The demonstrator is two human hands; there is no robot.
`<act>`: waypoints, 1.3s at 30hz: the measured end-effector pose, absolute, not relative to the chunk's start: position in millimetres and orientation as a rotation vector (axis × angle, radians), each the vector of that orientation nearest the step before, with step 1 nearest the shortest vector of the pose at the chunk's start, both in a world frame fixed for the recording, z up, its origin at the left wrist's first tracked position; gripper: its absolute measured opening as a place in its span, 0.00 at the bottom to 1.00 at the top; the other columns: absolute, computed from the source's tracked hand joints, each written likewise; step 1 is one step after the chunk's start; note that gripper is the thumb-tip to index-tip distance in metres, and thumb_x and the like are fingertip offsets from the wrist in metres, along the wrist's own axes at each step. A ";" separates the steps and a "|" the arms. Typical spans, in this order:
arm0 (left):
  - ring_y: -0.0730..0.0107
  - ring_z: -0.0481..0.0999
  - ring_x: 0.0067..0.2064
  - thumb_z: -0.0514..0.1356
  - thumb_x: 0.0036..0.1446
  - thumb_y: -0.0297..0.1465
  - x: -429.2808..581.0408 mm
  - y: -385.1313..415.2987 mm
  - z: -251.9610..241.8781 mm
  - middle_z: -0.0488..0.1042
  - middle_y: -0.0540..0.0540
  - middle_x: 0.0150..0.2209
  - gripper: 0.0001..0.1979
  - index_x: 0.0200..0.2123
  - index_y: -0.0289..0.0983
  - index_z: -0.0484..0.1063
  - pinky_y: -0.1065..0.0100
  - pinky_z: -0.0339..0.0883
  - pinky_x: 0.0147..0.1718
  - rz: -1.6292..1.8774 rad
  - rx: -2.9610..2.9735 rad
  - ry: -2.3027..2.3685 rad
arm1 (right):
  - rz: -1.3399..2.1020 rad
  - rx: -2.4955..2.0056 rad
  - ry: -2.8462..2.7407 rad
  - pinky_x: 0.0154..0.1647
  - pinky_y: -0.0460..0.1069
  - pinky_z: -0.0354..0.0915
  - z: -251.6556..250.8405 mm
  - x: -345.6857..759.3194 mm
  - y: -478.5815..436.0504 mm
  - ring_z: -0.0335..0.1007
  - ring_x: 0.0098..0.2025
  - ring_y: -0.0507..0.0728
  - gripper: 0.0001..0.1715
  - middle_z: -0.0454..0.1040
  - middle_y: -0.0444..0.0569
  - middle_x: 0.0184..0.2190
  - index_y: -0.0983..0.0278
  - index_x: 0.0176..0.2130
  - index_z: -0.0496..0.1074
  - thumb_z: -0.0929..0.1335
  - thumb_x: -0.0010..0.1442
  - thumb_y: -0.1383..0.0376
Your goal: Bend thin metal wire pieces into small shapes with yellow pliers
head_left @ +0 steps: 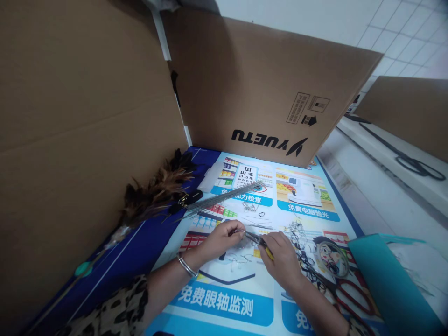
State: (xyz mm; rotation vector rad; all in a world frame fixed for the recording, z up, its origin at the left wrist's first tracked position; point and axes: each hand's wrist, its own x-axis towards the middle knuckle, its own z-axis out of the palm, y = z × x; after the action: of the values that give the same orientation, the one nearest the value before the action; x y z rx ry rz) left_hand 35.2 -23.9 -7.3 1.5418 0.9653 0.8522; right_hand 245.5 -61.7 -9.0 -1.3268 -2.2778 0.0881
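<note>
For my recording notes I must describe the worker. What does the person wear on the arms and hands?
The left hand and right hand wear no gloves. A silver-coloured bangle circles the left wrist. A leopard-print sleeve, tan with dark spots, covers the left arm near the elbow. The right forearm is uncovered.

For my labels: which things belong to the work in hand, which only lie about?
In use: left hand, wire piece, right hand, pliers, wire bundle.
Lying about: feather duster, red scissors, teal folder, cardboard box.

yellow-handled tool (pixel 262 243) mostly hidden in right hand (pixel 282 261); wire piece (pixel 241 232) too small
</note>
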 end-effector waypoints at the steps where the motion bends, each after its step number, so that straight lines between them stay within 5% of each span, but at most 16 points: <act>1: 0.77 0.60 0.25 0.54 0.54 0.31 35.3 -23.9 -7.1 0.62 0.52 0.23 0.07 0.29 0.33 0.67 0.76 0.54 0.24 0.853 1.546 0.970 | 0.083 -1.328 -2.278 0.42 0.55 0.61 -9.1 245.4 -61.8 0.62 0.40 0.59 0.11 0.68 0.52 0.36 0.64 0.42 0.66 0.62 0.58 0.66; 39: 0.78 0.58 0.24 0.55 0.52 0.31 36.3 -24.4 -8.5 0.61 0.52 0.21 0.07 0.27 0.33 0.68 0.77 0.52 0.21 0.816 1.532 0.966 | 0.044 -1.342 -2.289 0.39 0.53 0.60 -1.8 242.4 -63.7 0.62 0.39 0.58 0.10 0.67 0.51 0.34 0.64 0.39 0.67 0.61 0.57 0.66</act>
State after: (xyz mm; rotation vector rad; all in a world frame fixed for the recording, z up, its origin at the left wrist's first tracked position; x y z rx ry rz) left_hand 36.3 -24.4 -8.5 1.5316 0.9663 0.8163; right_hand 242.4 -63.7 -1.8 -1.3417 -2.2890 0.0435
